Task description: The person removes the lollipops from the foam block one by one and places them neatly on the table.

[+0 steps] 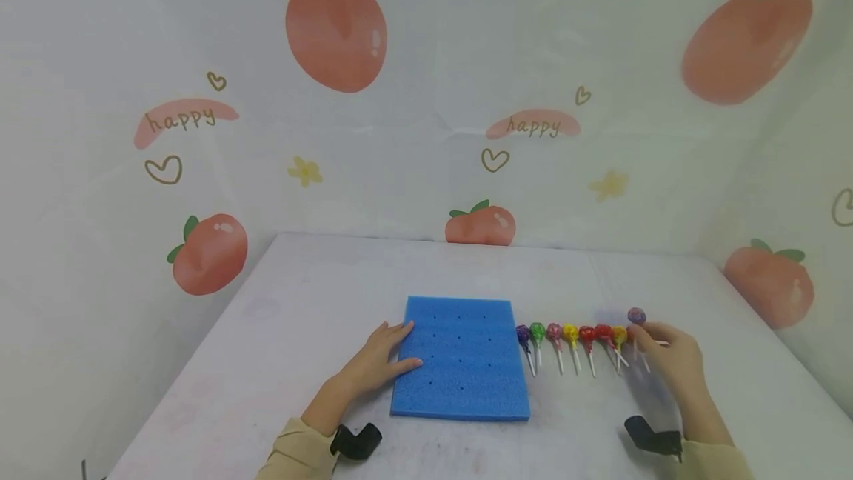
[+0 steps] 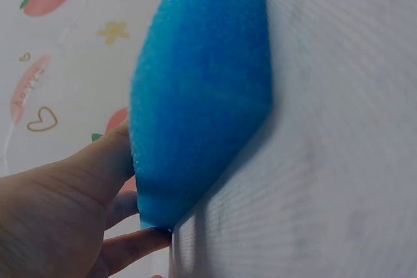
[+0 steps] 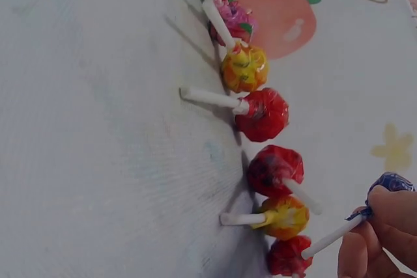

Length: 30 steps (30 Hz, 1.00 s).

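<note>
A blue foam board (image 1: 460, 398) with several small holes in its top lies flat on the table. My left hand (image 1: 375, 363) rests at its left edge, fingers spread and nearly straight; the left wrist view shows fingertips against the foam's side (image 2: 202, 83). My right hand (image 1: 673, 358) pinches a lollipop in a dark blue-purple wrapper (image 3: 391, 181) just below its head, the white stick pointing down. Beneath that hand is the right end of a row of wrapped lollipops, with a red one (image 3: 287, 255) and a yellow one (image 3: 287, 217) nearest.
The row runs from the board's right edge: a purple lollipop (image 1: 523, 333), a green one (image 1: 537, 332), a pink one (image 1: 554, 332), a yellow one (image 1: 570, 333) and red ones (image 1: 587, 335). Behind the white table (image 1: 320, 272) hangs a fruit-print cloth (image 1: 413, 154).
</note>
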Each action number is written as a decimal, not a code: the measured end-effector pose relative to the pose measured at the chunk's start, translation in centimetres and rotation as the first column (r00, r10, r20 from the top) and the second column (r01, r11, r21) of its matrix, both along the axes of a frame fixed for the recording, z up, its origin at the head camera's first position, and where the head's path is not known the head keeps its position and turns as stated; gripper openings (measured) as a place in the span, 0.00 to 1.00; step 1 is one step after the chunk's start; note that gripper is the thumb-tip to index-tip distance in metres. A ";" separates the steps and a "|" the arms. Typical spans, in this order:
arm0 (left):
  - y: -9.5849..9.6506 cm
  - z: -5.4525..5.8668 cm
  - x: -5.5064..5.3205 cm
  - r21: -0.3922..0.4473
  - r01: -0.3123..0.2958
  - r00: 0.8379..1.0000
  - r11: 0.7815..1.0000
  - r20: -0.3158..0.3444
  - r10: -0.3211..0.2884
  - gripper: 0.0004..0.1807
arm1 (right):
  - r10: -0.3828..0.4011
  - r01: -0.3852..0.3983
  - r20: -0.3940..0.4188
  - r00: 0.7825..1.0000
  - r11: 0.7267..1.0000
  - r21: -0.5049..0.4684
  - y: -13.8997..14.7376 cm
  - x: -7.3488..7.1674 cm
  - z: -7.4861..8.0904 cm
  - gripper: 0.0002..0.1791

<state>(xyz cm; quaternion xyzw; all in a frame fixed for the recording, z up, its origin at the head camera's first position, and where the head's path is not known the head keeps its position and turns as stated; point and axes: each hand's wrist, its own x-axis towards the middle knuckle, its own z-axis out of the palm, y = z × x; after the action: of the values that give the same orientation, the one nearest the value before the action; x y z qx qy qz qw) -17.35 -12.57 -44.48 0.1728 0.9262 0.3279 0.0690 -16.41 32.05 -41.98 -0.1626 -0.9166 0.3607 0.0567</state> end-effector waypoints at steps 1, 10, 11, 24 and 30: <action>0.0 0.0 0.0 0.003 0.000 1.000 1.000 0.002 0.000 0.39 | -0.004 0.004 0.011 1.000 1.000 -0.005 0.1 0.0 -0.1 0.30; 0.0 -0.2 -0.1 0.006 0.004 1.000 1.000 0.001 -0.004 0.39 | -0.033 0.038 0.110 0.993 0.998 -0.042 0.6 -0.3 -0.4 0.35; 0.0 -0.2 -0.1 0.006 0.005 1.000 1.000 0.001 -0.005 0.39 | -0.032 0.037 0.114 0.993 0.999 -0.039 0.7 -0.4 -0.5 0.35; 0.0 -0.2 0.0 0.003 0.013 1.000 1.000 0.000 -0.013 0.39 | -0.021 0.027 0.137 0.990 0.999 -0.038 1.3 -0.8 -0.7 0.33; 0.0 0.0 0.1 0.008 0.009 1.000 1.000 -0.002 -0.009 0.40 | -0.027 0.035 0.151 0.988 0.998 -0.056 2.0 -0.6 -0.6 0.34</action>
<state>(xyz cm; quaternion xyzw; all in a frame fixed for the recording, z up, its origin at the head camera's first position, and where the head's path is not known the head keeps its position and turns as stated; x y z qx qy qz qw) -17.29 -12.58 -44.48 0.1776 0.9241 0.3313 0.0690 -16.97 34.05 -42.57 -0.2052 -0.9048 0.3731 -0.0118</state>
